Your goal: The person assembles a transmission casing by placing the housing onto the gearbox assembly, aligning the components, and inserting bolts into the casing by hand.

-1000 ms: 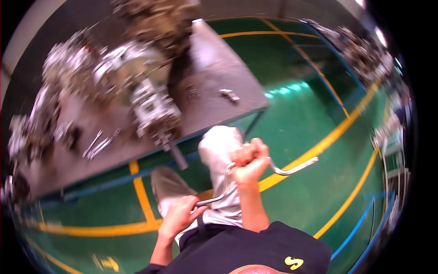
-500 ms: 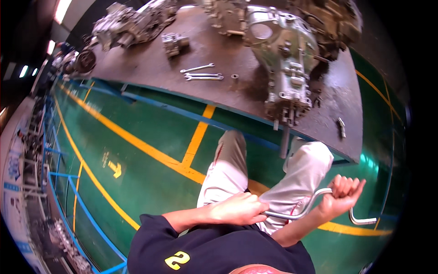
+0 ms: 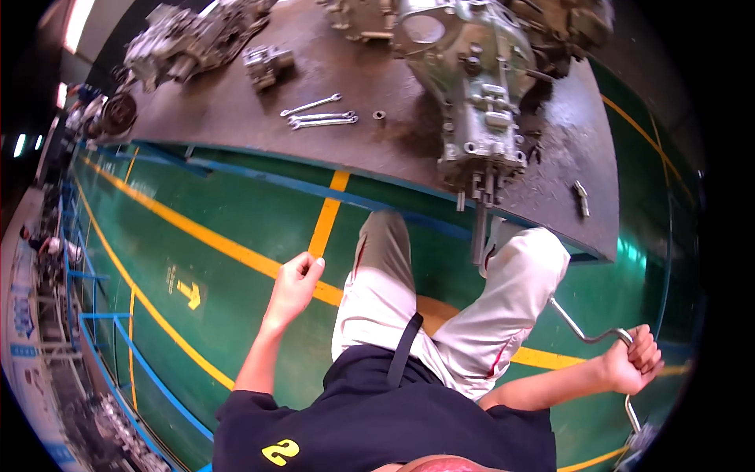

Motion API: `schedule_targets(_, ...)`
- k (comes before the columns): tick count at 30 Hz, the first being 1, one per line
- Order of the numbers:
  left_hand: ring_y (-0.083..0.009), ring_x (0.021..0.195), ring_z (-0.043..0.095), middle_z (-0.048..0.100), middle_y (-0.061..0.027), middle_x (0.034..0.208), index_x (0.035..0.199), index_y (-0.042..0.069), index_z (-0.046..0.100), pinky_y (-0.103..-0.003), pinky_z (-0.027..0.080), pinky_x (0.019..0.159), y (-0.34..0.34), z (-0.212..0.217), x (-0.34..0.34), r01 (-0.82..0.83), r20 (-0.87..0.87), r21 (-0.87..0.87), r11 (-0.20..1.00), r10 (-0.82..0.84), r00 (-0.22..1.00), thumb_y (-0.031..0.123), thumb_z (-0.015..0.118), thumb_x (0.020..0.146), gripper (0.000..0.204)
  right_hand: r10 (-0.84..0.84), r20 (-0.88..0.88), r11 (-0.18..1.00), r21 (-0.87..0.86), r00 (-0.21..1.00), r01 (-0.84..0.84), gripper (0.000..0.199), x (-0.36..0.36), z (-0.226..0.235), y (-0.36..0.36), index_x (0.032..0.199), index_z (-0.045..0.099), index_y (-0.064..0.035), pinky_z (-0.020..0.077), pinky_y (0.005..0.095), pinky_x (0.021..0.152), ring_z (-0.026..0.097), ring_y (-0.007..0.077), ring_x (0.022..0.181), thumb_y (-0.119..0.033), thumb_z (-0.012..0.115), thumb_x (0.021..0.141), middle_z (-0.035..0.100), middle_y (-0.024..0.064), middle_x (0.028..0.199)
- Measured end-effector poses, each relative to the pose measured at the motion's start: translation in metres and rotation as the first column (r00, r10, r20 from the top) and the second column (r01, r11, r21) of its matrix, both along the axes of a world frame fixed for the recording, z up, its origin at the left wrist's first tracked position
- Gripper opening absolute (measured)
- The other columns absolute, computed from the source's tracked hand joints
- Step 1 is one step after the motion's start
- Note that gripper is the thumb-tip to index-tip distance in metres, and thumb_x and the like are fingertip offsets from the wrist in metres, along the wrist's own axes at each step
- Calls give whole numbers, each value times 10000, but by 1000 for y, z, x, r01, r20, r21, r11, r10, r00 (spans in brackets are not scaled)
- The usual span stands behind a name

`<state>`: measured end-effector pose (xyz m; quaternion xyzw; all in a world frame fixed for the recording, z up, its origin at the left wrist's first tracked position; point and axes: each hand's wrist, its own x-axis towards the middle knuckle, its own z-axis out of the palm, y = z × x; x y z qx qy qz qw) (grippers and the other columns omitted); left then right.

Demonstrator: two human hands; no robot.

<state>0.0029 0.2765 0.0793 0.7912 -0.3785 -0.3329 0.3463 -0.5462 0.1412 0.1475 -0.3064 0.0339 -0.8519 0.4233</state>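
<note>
Steel speed-brace wrench sits gripped in the right hand, its long axis slanting up-left toward the gearbox at the tabletop edge. Left hand hangs loosely curled, empty, well apart.
</note>
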Motion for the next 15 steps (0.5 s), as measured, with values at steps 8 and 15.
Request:
schedule_targets(8,-106,704,551,584,-67,953,1070,9,541,-224,442,611,-103,-11,23,-3,-503,-187,982,-93,859,-41,553,868,208,-111,-104,986,-134,988,97,414,27,49,16,579,209,-196,193,311,563,127,100,499,-160,449,915,146,-47,508)
schedule_targets(15,-228,999,668,604,-171,1190,1306,-118,466,-305,567,883,-201,-14,42,64,-430,-291,955,-190,883,-47,592,892,438,-246,-810,638,278,533,718,403,52,-7,12,641,290,-103,151,301,523,201,78,568,-157,472,997,218,-21,606)
